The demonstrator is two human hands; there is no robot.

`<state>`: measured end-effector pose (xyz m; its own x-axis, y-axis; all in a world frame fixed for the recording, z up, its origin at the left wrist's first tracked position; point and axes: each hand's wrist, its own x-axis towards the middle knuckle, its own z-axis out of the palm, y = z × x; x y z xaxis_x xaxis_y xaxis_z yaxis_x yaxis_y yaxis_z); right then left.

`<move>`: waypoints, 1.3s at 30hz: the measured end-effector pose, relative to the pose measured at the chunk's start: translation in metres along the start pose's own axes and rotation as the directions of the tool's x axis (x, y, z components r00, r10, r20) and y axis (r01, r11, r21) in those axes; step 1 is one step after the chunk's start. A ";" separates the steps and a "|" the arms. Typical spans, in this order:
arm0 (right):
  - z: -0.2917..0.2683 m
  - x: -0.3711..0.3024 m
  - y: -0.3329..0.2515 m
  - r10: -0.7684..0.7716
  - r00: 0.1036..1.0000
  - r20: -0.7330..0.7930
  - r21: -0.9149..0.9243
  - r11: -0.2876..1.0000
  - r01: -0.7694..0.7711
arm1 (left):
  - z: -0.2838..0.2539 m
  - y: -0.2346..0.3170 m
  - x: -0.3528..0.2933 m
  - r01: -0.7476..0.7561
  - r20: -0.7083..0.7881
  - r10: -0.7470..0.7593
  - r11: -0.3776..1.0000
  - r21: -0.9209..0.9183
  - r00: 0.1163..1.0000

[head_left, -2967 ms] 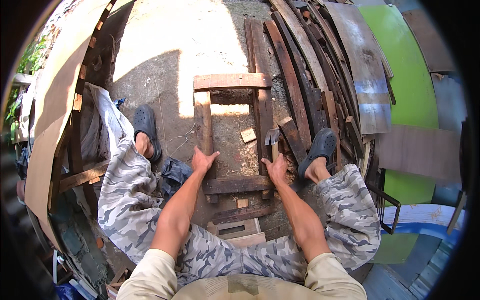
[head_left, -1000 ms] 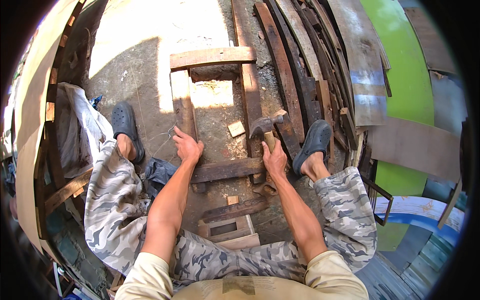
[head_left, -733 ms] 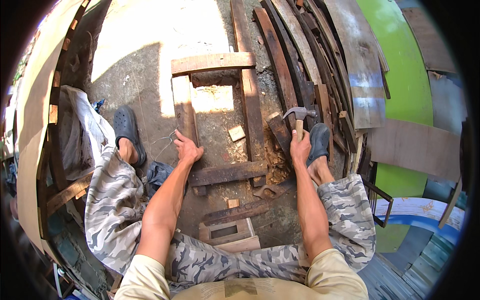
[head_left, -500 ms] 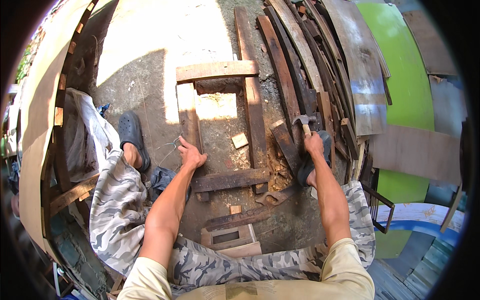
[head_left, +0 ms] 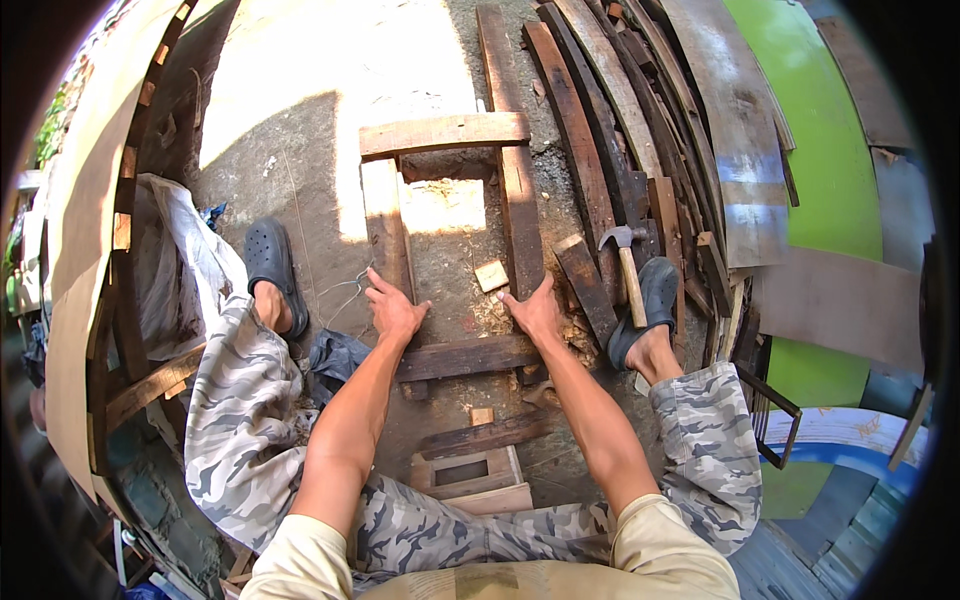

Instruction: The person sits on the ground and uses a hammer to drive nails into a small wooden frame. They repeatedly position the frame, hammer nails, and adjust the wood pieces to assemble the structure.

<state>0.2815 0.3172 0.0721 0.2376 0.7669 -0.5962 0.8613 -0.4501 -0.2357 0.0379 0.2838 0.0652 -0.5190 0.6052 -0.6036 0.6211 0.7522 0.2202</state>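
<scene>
A frame of rough wooden beams lies on the ground between my feet, with a far crosspiece (head_left: 445, 135) and a darker near crosspiece (head_left: 470, 358). My left hand (head_left: 398, 312) grips its left beam (head_left: 383, 225), thumb on the inner side and fingers over the outer side. On the opposite side, my right hand (head_left: 537, 312) is closed over the right beam (head_left: 517, 205), thumb inward. A small pale wood block (head_left: 491, 276) lies beside that beam, close to my right thumb. The claw hammer (head_left: 631, 275) rests by my right shoe, its head on the wood.
Long planks (head_left: 575, 130) are stacked along the right. A short beam (head_left: 585, 288) lies between the frame and my right shoe (head_left: 655, 305). Nearer me are a dark board (head_left: 485, 436) and a small wooden frame (head_left: 470, 470). Thin wire (head_left: 348, 285) lies by my left hand.
My right hand has let go of the hammer, leaving it by my right shoe, and has moved left onto the right beam. My left hand stays at the left beam.
</scene>
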 end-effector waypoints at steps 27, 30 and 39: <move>0.027 -0.001 -0.003 0.027 0.992 -0.126 0.063 0.998 -0.019 | 0.005 -0.003 -0.002 0.015 -0.079 -0.016 1.000 -0.008 0.997; 0.026 0.002 -0.003 0.032 0.995 -0.097 0.078 0.997 -0.025 | 0.008 -0.009 -0.002 -0.022 -0.101 0.023 1.000 0.010 0.995; 0.032 -0.022 0.018 0.017 0.993 -0.119 0.037 0.999 -0.013 | 0.021 -0.025 -0.026 -0.038 -0.101 0.040 0.999 0.022 0.994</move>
<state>0.2772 0.2779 0.0564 0.3038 0.8082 -0.5046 0.8411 -0.4762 -0.2563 0.0488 0.2435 0.0592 -0.5509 0.6579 -0.5135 0.6527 0.7231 0.2262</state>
